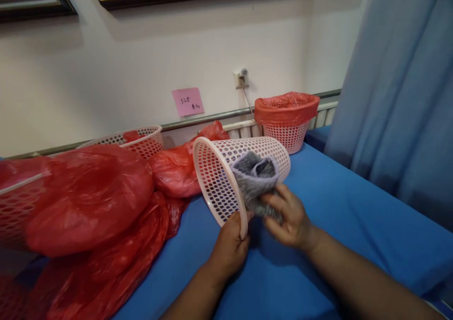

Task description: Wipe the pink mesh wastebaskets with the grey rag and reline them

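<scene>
A pink perforated plastic basket [226, 169] lies on its side on the blue table [354, 225], its mouth turned toward the left. My left hand [230, 247] grips the lower rim of the basket. My right hand [288, 216] is closed on a grey knitted cloth [256, 178] pressed against the outside wall of the basket. Part of the cloth is hidden under my fingers.
Red plastic bags [92, 202] are heaped at the left, over other pink baskets [141, 138]. An upright basket lined with a red bag [286, 117] stands at the back by the wall. A pink note [187, 101] and a socket [240, 78] are on the wall. A blue curtain [403, 98] hangs at right.
</scene>
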`<control>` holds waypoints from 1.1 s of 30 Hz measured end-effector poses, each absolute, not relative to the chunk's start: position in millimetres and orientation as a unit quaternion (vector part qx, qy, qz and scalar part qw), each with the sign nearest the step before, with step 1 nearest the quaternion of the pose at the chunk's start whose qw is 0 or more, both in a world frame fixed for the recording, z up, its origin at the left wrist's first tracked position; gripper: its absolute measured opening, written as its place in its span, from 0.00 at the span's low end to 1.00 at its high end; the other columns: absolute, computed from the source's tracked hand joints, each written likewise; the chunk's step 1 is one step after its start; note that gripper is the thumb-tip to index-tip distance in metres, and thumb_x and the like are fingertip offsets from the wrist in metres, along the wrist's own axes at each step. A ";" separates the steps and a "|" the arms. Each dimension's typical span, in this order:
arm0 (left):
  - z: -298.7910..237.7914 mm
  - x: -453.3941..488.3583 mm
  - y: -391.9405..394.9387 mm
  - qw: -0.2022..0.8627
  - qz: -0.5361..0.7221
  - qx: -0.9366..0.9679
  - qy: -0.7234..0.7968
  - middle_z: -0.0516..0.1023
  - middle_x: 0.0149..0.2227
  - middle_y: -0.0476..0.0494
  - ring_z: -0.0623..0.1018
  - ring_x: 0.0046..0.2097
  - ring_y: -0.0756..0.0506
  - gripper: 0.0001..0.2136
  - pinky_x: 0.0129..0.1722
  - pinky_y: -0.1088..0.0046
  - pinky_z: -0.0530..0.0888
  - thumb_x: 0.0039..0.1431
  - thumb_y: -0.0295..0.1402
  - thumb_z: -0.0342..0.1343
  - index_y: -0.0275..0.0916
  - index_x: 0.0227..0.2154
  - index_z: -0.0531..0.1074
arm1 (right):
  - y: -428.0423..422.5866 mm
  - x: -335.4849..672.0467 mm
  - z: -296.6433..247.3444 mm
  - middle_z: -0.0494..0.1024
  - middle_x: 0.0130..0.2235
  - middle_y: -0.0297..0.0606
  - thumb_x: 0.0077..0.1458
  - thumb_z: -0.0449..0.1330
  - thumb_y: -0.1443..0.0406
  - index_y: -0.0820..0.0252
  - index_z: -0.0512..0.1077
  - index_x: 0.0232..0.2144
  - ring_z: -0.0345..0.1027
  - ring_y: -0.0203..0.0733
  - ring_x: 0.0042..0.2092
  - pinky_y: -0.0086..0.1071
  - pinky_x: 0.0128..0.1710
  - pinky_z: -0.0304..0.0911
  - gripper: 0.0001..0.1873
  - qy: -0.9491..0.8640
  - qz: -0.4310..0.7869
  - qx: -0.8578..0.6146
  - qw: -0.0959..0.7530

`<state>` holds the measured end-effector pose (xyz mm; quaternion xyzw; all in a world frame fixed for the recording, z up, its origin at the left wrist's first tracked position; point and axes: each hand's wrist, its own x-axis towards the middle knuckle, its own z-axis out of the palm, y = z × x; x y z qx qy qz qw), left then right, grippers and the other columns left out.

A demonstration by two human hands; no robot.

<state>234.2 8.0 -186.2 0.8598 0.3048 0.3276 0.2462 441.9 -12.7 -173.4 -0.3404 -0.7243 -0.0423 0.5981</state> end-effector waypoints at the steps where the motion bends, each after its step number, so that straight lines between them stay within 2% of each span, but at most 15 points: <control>1: -186.3 234.2 8.4 0.239 0.326 0.862 0.306 0.79 0.51 0.39 0.77 0.53 0.38 0.23 0.58 0.54 0.73 0.60 0.22 0.49 0.41 0.58 0.71 | -1.8 450.9 -176.7 0.69 0.59 0.46 0.52 0.59 0.68 0.55 0.72 0.55 0.68 0.50 0.59 0.45 0.59 0.67 0.26 -0.675 -0.027 -0.405 0.616; 4: -186.9 234.5 8.4 0.226 0.307 0.876 0.297 0.80 0.50 0.39 0.77 0.52 0.38 0.24 0.60 0.53 0.72 0.59 0.21 0.49 0.41 0.57 0.72 | 34.3 483.8 -187.0 0.74 0.55 0.47 0.50 0.60 0.62 0.58 0.75 0.50 0.69 0.55 0.58 0.54 0.62 0.63 0.23 -0.459 0.104 -0.577 0.668; 6: -187.7 234.6 7.6 0.216 0.294 0.885 0.290 0.78 0.53 0.38 0.76 0.54 0.37 0.26 0.60 0.52 0.72 0.58 0.21 0.50 0.41 0.59 0.71 | 51.5 501.3 -191.7 0.78 0.50 0.46 0.49 0.60 0.59 0.59 0.74 0.50 0.74 0.55 0.52 0.55 0.58 0.67 0.25 -0.333 0.251 -0.596 0.686; 8: -188.3 234.4 7.4 0.207 0.285 0.890 0.289 0.77 0.56 0.37 0.75 0.56 0.37 0.28 0.61 0.51 0.71 0.56 0.20 0.51 0.41 0.61 0.69 | 57.4 507.7 -193.8 0.80 0.47 0.44 0.49 0.60 0.57 0.58 0.73 0.51 0.76 0.53 0.48 0.53 0.53 0.71 0.26 -0.272 0.338 -0.579 0.691; 10: -188.1 234.2 8.8 0.207 0.278 0.892 0.289 0.77 0.56 0.37 0.75 0.55 0.37 0.29 0.61 0.51 0.71 0.56 0.20 0.51 0.41 0.61 0.69 | 51.0 501.2 -192.9 0.79 0.48 0.43 0.48 0.61 0.58 0.58 0.74 0.50 0.75 0.53 0.50 0.54 0.55 0.69 0.26 -0.312 0.286 -0.576 0.699; 12: -187.2 234.1 11.7 0.213 0.274 0.892 0.290 0.78 0.53 0.37 0.76 0.53 0.38 0.27 0.59 0.52 0.72 0.57 0.20 0.50 0.41 0.59 0.71 | 33.9 485.4 -188.8 0.76 0.53 0.44 0.49 0.62 0.60 0.57 0.74 0.51 0.70 0.54 0.57 0.54 0.61 0.64 0.25 -0.436 0.150 -0.553 0.693; 15: -185.0 235.1 15.0 0.227 0.273 0.889 0.291 0.79 0.51 0.37 0.76 0.53 0.38 0.24 0.58 0.54 0.73 0.59 0.20 0.49 0.41 0.56 0.73 | -0.9 459.1 -176.6 0.68 0.60 0.45 0.52 0.60 0.68 0.55 0.71 0.56 0.66 0.51 0.61 0.48 0.61 0.65 0.27 -0.658 0.020 -0.399 0.639; 17: -183.2 236.5 14.1 0.236 0.282 0.883 0.291 0.80 0.51 0.36 0.77 0.53 0.39 0.20 0.58 0.55 0.73 0.61 0.22 0.50 0.40 0.53 0.76 | -20.6 447.3 -166.5 0.65 0.62 0.45 0.51 0.58 0.71 0.54 0.68 0.60 0.68 0.49 0.59 0.42 0.56 0.70 0.32 -0.744 0.015 -0.290 0.603; 20: -180.1 238.0 7.8 0.276 0.327 0.851 0.306 0.81 0.48 0.37 0.78 0.49 0.39 0.13 0.54 0.58 0.75 0.62 0.28 0.57 0.38 0.48 0.78 | -34.7 438.8 -154.9 0.66 0.60 0.45 0.48 0.56 0.73 0.54 0.65 0.62 0.70 0.49 0.56 0.41 0.52 0.72 0.36 -0.783 0.038 -0.212 0.583; 23: -176.9 235.9 0.9 0.348 0.397 0.791 0.310 0.83 0.44 0.40 0.80 0.43 0.41 0.14 0.47 0.64 0.78 0.61 0.37 0.62 0.37 0.47 0.77 | -34.3 433.9 -152.8 0.71 0.55 0.46 0.47 0.56 0.72 0.55 0.67 0.60 0.72 0.49 0.51 0.43 0.49 0.72 0.35 -0.815 0.037 -0.194 0.545; 26: -175.4 231.4 -1.3 0.355 0.440 0.762 0.316 0.83 0.41 0.41 0.80 0.40 0.43 0.13 0.45 0.67 0.78 0.65 0.41 0.58 0.37 0.44 0.80 | -24.5 435.0 -159.8 0.73 0.50 0.44 0.48 0.57 0.71 0.54 0.72 0.55 0.72 0.48 0.47 0.41 0.44 0.72 0.30 -0.801 0.002 -0.252 0.543; 29: -176.0 229.7 -0.4 0.340 0.436 0.761 0.340 0.83 0.46 0.39 0.81 0.47 0.41 0.14 0.53 0.63 0.76 0.68 0.38 0.54 0.38 0.48 0.80 | -1.1 455.5 -172.0 0.73 0.52 0.45 0.50 0.58 0.69 0.55 0.75 0.51 0.71 0.50 0.53 0.44 0.53 0.69 0.24 -0.661 -0.022 -0.424 0.618; 31: -177.0 230.6 -0.2 0.336 0.426 0.770 0.337 0.81 0.52 0.38 0.80 0.53 0.40 0.16 0.59 0.60 0.73 0.69 0.37 0.53 0.40 0.54 0.77 | 20.7 478.6 -181.1 0.74 0.53 0.46 0.50 0.59 0.64 0.58 0.75 0.50 0.69 0.53 0.56 0.49 0.59 0.64 0.23 -0.519 0.020 -0.545 0.658; 33: -177.9 232.1 -0.2 0.325 0.415 0.784 0.326 0.80 0.55 0.37 0.78 0.57 0.39 0.17 0.62 0.58 0.72 0.68 0.36 0.53 0.40 0.56 0.76 | 40.5 499.5 -189.2 0.77 0.50 0.46 0.50 0.59 0.59 0.60 0.74 0.52 0.72 0.55 0.52 0.54 0.57 0.66 0.26 -0.406 0.131 -0.606 0.672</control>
